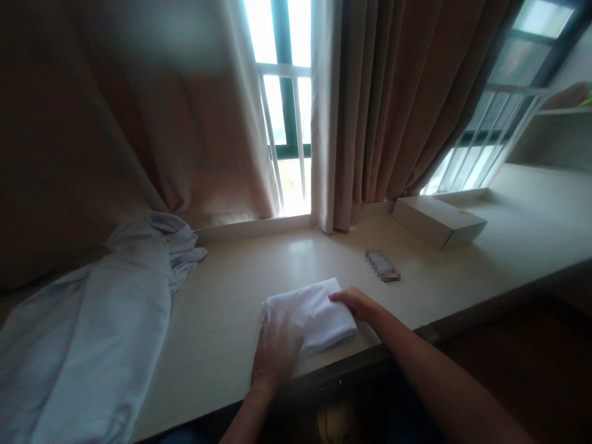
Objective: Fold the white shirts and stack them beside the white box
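Note:
A white cloth (309, 311), folded into a thick rectangle, lies flat near the front edge of the desk. My left hand (277, 348) rests on its left side, fingers stretched out and a little blurred by motion. At the right edge, my right hand (356, 303) grips the folded layers, its thumb on top and the other fingers mostly hidden below. Whether the cloth is a garment cannot be made out.
The long pale desk (217, 333) runs beneath the windows. A crumpled heap of white fabric (106, 314) covers its left end. To the right lie a blurred-out small flat object (383, 265) and a white box (437, 219). Brown curtains (370, 111) hang behind.

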